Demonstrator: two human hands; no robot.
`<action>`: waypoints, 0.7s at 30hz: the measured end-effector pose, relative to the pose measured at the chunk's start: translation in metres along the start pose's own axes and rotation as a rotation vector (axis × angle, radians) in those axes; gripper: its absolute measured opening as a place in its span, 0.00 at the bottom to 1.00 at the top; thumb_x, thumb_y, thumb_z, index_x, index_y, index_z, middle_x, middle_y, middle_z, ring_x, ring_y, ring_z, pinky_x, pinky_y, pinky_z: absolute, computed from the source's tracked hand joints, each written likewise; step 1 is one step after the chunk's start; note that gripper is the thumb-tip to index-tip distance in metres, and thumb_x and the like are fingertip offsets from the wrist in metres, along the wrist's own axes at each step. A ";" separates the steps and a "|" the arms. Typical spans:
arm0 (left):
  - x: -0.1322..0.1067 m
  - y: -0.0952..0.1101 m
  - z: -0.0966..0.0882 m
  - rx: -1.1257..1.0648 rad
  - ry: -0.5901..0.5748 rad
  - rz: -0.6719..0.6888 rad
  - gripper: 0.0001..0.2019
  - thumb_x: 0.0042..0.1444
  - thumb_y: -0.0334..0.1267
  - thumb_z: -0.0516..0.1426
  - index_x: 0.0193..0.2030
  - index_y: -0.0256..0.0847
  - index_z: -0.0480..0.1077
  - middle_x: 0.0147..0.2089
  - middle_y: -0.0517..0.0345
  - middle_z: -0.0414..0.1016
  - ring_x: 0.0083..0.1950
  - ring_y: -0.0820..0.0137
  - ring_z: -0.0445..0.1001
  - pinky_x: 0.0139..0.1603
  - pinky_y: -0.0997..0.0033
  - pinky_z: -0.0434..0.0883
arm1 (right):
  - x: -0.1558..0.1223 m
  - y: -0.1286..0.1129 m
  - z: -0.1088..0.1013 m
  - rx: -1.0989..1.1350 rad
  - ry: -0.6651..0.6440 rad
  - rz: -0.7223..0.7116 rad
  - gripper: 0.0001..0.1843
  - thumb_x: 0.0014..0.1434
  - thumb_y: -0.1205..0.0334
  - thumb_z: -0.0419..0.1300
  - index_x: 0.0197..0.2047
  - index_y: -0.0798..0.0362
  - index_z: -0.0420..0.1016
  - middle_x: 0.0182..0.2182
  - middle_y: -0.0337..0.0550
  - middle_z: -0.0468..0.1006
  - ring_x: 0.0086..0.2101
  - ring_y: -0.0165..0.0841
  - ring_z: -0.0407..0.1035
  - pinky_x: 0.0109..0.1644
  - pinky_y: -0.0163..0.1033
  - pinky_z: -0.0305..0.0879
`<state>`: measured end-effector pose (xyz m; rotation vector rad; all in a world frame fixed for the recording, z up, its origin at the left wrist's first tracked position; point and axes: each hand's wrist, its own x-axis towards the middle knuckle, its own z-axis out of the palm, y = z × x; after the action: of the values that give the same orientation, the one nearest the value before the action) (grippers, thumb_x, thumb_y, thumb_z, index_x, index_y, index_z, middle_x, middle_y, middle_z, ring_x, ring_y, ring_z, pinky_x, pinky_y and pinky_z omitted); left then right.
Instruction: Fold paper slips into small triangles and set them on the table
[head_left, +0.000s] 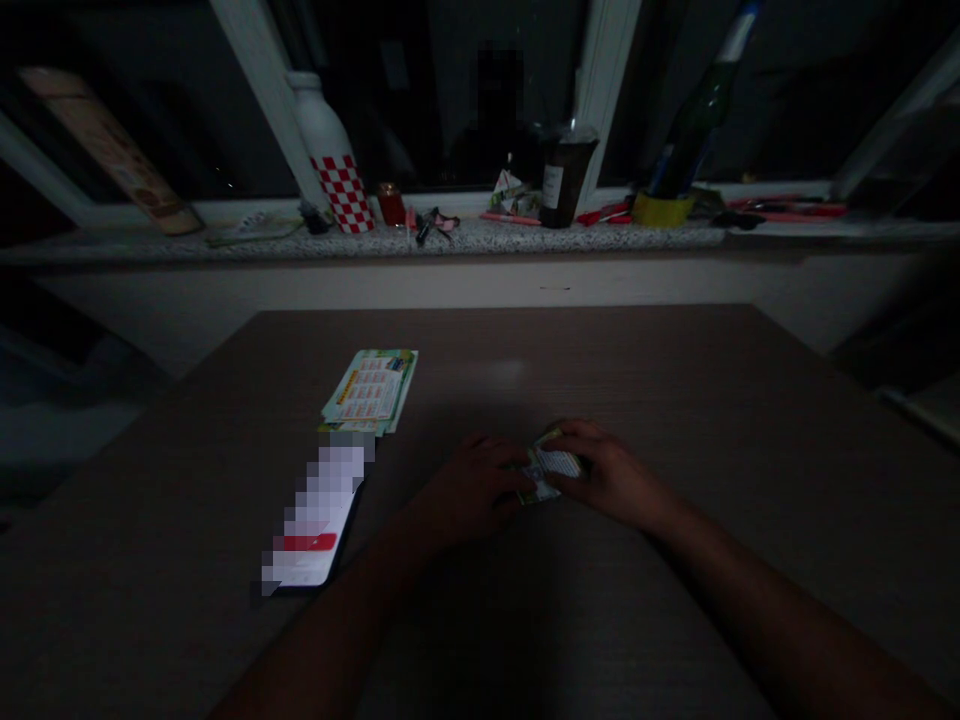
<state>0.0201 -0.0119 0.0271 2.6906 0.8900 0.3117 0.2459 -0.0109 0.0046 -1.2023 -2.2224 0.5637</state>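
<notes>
A small folded printed paper lies on the dark wooden table between my two hands. My left hand rests on the table with its fingers curled against the paper's left edge. From the right, my right hand covers the paper with fingers pressed down on it. Both hands meet at the paper near the table's middle.
A stack of printed cards and a lit phone lie to the left. The stone windowsill holds a checked white bottle, a dark cup, a tape roll, a green bottle and pens.
</notes>
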 end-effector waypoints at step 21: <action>0.001 0.000 -0.002 -0.084 0.009 -0.004 0.12 0.54 0.34 0.57 0.45 0.48 0.73 0.52 0.57 0.71 0.54 0.63 0.66 0.58 0.58 0.58 | -0.005 0.004 -0.001 -0.142 -0.121 0.083 0.23 0.51 0.54 0.64 0.52 0.42 0.72 0.59 0.47 0.63 0.57 0.47 0.57 0.58 0.53 0.53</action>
<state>0.0201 -0.0109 0.0292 2.6122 0.8651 0.3523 0.2515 -0.0128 0.0015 -1.3702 -2.3566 0.5306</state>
